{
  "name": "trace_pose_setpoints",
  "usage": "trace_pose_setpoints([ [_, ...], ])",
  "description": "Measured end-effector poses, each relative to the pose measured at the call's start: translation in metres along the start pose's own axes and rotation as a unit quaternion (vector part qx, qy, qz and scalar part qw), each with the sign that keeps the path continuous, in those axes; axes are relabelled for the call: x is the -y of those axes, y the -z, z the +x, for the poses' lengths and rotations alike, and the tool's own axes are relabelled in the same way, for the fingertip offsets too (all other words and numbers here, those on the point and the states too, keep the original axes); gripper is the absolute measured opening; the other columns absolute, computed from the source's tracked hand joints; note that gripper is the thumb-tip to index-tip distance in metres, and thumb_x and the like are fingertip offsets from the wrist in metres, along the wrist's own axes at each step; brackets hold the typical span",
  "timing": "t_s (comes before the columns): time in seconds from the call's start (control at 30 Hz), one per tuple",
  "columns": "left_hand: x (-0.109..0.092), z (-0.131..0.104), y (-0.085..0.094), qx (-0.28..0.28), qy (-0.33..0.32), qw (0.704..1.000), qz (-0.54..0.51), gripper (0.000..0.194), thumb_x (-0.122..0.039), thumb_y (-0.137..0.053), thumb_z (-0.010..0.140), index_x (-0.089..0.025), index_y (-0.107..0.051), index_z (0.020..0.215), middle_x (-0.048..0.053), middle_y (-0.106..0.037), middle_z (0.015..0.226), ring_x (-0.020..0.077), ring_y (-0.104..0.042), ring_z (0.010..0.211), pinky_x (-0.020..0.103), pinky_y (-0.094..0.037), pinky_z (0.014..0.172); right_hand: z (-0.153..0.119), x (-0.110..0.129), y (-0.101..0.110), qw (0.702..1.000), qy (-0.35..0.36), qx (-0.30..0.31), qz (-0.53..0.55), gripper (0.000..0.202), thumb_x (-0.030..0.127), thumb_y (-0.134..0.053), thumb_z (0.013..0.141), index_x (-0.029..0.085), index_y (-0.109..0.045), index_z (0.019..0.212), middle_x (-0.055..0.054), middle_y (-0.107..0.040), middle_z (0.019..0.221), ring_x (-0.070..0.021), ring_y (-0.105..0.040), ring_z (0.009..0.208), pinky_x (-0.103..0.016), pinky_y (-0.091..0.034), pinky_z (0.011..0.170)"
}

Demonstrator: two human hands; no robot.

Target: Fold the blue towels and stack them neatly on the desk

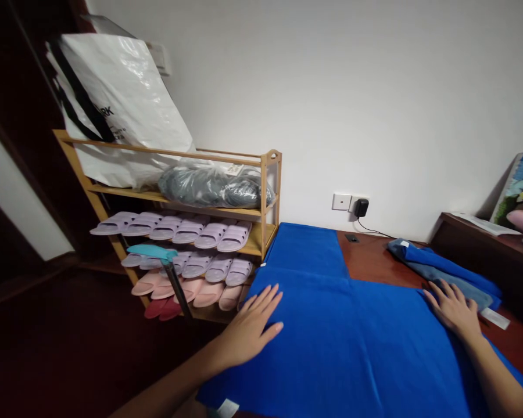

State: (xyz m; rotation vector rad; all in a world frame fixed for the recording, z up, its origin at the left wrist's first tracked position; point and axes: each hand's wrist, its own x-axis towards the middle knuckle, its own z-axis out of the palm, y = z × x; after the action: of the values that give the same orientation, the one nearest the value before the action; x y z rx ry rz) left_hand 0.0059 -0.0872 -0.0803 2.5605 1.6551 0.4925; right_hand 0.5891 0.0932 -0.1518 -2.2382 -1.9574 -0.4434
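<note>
A blue cloth (331, 348) lies spread over the wooden surface in front of me, with a faint crease running down its middle and a white tag at its near left corner. My left hand (257, 325) rests flat on its left side, fingers stretched. On the right edge of the cloth lies my right hand (455, 307), fingers spread, holding nothing. Behind it, another blue cloth piece (309, 249) lies flat against the wall side. Just beyond my right hand is a folded blue and grey-blue cloth (448, 270) with a white tag.
To the left stands a wooden shoe rack (270, 203) with several purple and pink slippers (196, 229), a plastic-wrapped grey bundle (213, 186) and a large white bag (122, 98). A blue-topped handle (150, 251) leans before it. A black plug (361, 207) with a cord is at the wall.
</note>
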Motion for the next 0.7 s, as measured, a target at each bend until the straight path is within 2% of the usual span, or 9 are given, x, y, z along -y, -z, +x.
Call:
trace_pose_setpoints([
  [0.07, -0.008, -0.01, -0.004, 0.033, 0.0, 0.999, 0.002, 0.058, -0.05, -0.036, 0.097, -0.032, -0.02, 0.149, 0.003, -0.023, 0.154, 0.0263, -0.025, 0.14, 0.046, -0.027, 0.111, 0.009, -0.001, -0.008, 0.997, -0.045, 0.054, 0.016, 0.075, 0.071, -0.012, 0.083, 0.033, -0.035, 0.143, -0.004, -0.024, 0.154, -0.0328, -0.018, 0.141, -0.063, -0.022, 0.103],
  [0.2, -0.009, -0.015, -0.006, 0.032, 0.002, 0.999, 0.012, 0.057, -0.051, -0.036, 0.097, -0.033, -0.021, 0.149, 0.003, -0.023, 0.154, 0.0265, -0.025, 0.14, 0.049, -0.024, 0.112, 0.03, -0.008, -0.026, 0.991, -0.073, 0.103, 0.043, 0.083, 0.075, -0.012, 0.08, 0.029, -0.033, 0.145, -0.005, -0.018, 0.156, -0.0331, -0.014, 0.142, -0.063, -0.018, 0.106],
  [0.27, -0.01, -0.015, -0.004, 0.025, -0.001, 1.0, 0.015, 0.057, -0.051, -0.037, 0.096, -0.033, -0.023, 0.148, 0.003, -0.025, 0.153, 0.0264, -0.026, 0.139, 0.049, -0.025, 0.112, 0.035, -0.009, -0.03, 0.991, -0.076, 0.097, 0.046, 0.085, 0.075, -0.014, 0.079, 0.027, -0.035, 0.145, -0.006, -0.015, 0.156, -0.0339, -0.011, 0.142, -0.064, -0.017, 0.106],
  [0.37, -0.015, -0.017, -0.005, 0.008, 0.008, 1.0, 0.025, 0.056, -0.05, -0.039, 0.096, -0.033, -0.026, 0.148, 0.003, -0.025, 0.153, 0.0264, -0.028, 0.139, 0.048, -0.029, 0.111, 0.033, -0.003, -0.028, 0.997, -0.063, 0.026, 0.029, 0.081, 0.069, -0.013, 0.082, 0.022, -0.039, 0.143, -0.008, -0.014, 0.156, -0.0304, -0.006, 0.144, -0.063, -0.016, 0.106],
  [0.43, -0.016, -0.019, -0.006, -0.021, 0.02, 0.999, 0.032, 0.053, -0.046, -0.039, 0.097, -0.03, -0.03, 0.147, 0.004, -0.024, 0.153, 0.026, -0.028, 0.139, 0.047, -0.029, 0.111, 0.025, 0.004, -0.021, 0.999, -0.035, 0.004, 0.039, 0.078, 0.065, -0.011, 0.084, 0.021, -0.041, 0.141, -0.009, -0.019, 0.155, -0.0266, -0.01, 0.144, -0.061, -0.017, 0.107],
  [0.47, -0.016, -0.019, -0.006, -0.036, 0.023, 0.999, 0.03, 0.052, -0.045, -0.04, 0.097, -0.029, -0.033, 0.145, 0.004, -0.025, 0.153, 0.026, -0.028, 0.139, 0.047, -0.029, 0.11, 0.021, 0.007, -0.016, 0.998, -0.015, 0.019, 0.057, 0.077, 0.065, -0.012, 0.084, 0.021, -0.042, 0.14, -0.009, -0.025, 0.153, -0.0259, -0.015, 0.143, -0.06, -0.019, 0.107],
  [0.57, -0.001, -0.008, -0.002, -0.056, 0.041, 0.998, -0.005, 0.045, -0.043, -0.043, 0.095, -0.025, -0.049, 0.136, 0.006, -0.034, 0.15, 0.025, -0.036, 0.135, 0.042, -0.033, 0.109, 0.011, 0.009, -0.004, 0.988, 0.039, 0.098, 0.113, 0.072, 0.067, -0.021, 0.081, 0.027, -0.045, 0.136, -0.004, -0.039, 0.147, -0.025, -0.025, 0.14, -0.055, -0.023, 0.108],
  [0.63, 0.018, 0.009, 0.003, -0.062, 0.071, 0.995, -0.037, 0.044, -0.043, -0.042, 0.094, -0.021, -0.056, 0.13, 0.008, -0.04, 0.146, 0.0234, -0.042, 0.131, 0.038, -0.034, 0.108, 0.007, 0.006, 0.002, 0.986, 0.042, 0.112, 0.12, 0.068, 0.066, -0.024, 0.081, 0.029, -0.047, 0.134, -0.001, -0.042, 0.145, -0.023, -0.025, 0.14, -0.05, -0.024, 0.11],
  [0.7, 0.038, 0.03, 0.003, -0.073, 0.098, 0.991, -0.049, 0.047, -0.041, -0.04, 0.094, -0.016, -0.055, 0.13, 0.011, -0.041, 0.145, 0.0231, -0.04, 0.133, 0.038, -0.03, 0.11, 0.005, 0.002, 0.003, 0.988, 0.014, 0.109, 0.111, 0.068, 0.064, -0.021, 0.083, 0.028, -0.047, 0.135, -0.003, -0.043, 0.144, -0.0234, -0.029, 0.139, -0.049, -0.027, 0.109],
])
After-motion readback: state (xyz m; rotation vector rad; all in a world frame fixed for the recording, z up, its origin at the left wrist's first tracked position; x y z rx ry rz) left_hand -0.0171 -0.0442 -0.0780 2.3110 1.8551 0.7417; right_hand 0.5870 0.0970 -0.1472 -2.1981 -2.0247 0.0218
